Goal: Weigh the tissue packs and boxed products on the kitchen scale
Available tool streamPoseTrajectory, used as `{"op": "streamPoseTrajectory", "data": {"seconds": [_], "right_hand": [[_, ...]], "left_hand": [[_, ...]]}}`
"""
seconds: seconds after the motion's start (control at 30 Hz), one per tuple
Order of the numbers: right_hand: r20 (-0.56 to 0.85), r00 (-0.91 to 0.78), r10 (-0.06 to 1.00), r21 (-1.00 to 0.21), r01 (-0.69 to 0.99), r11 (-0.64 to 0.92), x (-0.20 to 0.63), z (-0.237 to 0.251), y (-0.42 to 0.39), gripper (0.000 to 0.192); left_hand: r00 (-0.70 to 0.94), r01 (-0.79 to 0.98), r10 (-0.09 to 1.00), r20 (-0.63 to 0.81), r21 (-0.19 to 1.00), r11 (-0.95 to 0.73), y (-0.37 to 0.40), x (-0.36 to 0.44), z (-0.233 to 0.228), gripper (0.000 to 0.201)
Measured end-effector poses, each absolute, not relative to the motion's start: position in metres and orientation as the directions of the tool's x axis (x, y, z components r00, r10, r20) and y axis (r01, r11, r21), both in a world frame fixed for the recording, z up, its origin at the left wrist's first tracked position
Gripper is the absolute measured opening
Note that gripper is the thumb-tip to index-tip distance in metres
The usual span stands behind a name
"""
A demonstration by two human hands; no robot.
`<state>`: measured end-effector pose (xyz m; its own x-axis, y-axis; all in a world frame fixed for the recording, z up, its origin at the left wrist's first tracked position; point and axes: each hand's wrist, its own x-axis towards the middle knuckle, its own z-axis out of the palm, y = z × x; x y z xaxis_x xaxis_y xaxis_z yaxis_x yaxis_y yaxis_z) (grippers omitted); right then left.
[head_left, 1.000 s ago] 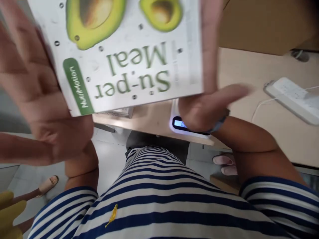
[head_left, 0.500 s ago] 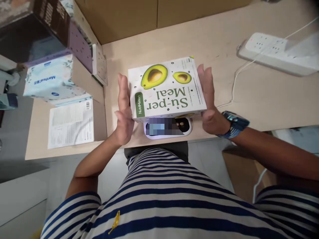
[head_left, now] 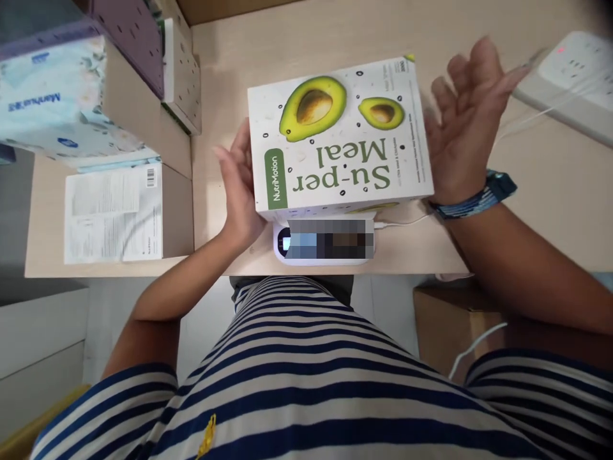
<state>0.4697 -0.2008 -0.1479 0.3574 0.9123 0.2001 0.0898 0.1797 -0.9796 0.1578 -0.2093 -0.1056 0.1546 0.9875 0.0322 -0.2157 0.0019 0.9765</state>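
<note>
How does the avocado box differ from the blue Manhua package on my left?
Print: the avocado box is white with green lettering; the Manhua package is pale blue with darker blue lettering. Place: the avocado box is between your left hand and right hand; the Manhua package sits farther left, with neither hand on it. Shared: both carry printed lettering.

One head-worn camera sits above the shirt (head_left: 287, 383), on the wearer's side of both hands, looking forward and steeply down. The box (head_left: 354, 128), between the left hand (head_left: 242, 191) and the right hand (head_left: 462, 137), is near enough for its large print to read. Beyond the hands it sees the table (head_left: 225, 57); outward of the right hand, the power strip (head_left: 565, 89), cut by the frame edge.
</note>
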Motion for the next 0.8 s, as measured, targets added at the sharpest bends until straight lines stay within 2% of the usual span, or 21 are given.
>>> {"op": "streamPoseTrajectory", "data": {"seconds": [0.07, 0.13, 0.27, 0.43, 0.6, 0.7, 0.8], "right_hand": [[0.091, 0.355, 0.931, -0.995, 0.069, 0.071, 0.475, -0.163, -0.199, 0.133], [0.071, 0.346, 0.935, -0.996, 0.072, 0.049, 0.478, -0.172, -0.196, 0.134], [0.081, 0.372, 0.925, -0.996, 0.069, 0.059, 0.486, -0.172, -0.189, 0.117], [-0.013, 0.374, 0.927, -1.000, 0.008, -0.017, 0.489, -0.153, -0.191, 0.107], [-0.127, 0.405, 0.905, -0.990, -0.111, -0.089, 0.477, -0.135, -0.197, 0.081], [-0.124, 0.392, 0.911, -0.990, -0.114, -0.086, 0.473, -0.135, -0.197, 0.078], [-0.066, 0.383, 0.922, -0.998, -0.026, -0.060, 0.472, -0.142, -0.197, 0.084]], "left_hand": [[0.197, -0.237, 0.980, -0.010, 0.970, 0.058, -0.213, 0.160, -0.106, 0.097], [0.212, -0.239, 0.977, -0.025, 0.968, 0.077, -0.214, 0.159, -0.106, 0.096], [0.225, -0.232, 0.974, -0.026, 0.969, 0.079, -0.214, 0.156, -0.105, 0.094], [0.220, -0.258, 0.975, -0.026, 0.962, 0.084, -0.215, 0.158, -0.104, 0.098], [0.225, -0.256, 0.974, -0.025, 0.963, 0.084, -0.217, 0.159, -0.102, 0.101], [0.245, -0.247, 0.969, -0.033, 0.964, 0.096, -0.220, 0.160, -0.101, 0.097], [0.244, -0.258, 0.970, -0.001, 0.964, 0.066, -0.224, 0.161, -0.101, 0.094]]}}
